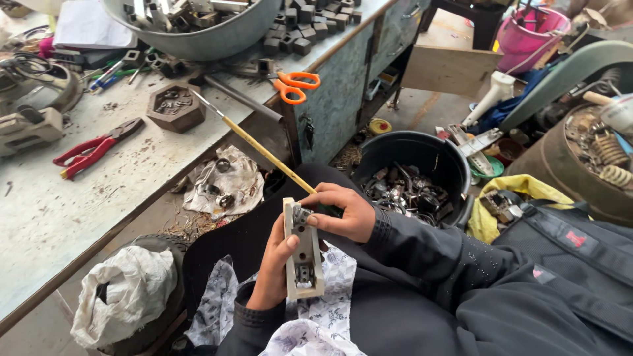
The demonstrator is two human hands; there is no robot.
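Gripping one fuse holder (pixel 303 250), two hands (pixel 310 237)

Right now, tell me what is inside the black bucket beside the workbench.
The black bucket holds a tangled heap of small dark metal parts, some shiny. Its lower contents and bottom are covered by that heap, and the right hand hides part of the near rim.

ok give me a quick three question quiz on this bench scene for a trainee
1. True or false: the left hand holds the cream switch block upright.
2. The right hand holds a: A brush, B pliers, C scissors?
3. What colour is the bucket of metal parts by the knee?

Key: 1 true; 2 A; 3 black.
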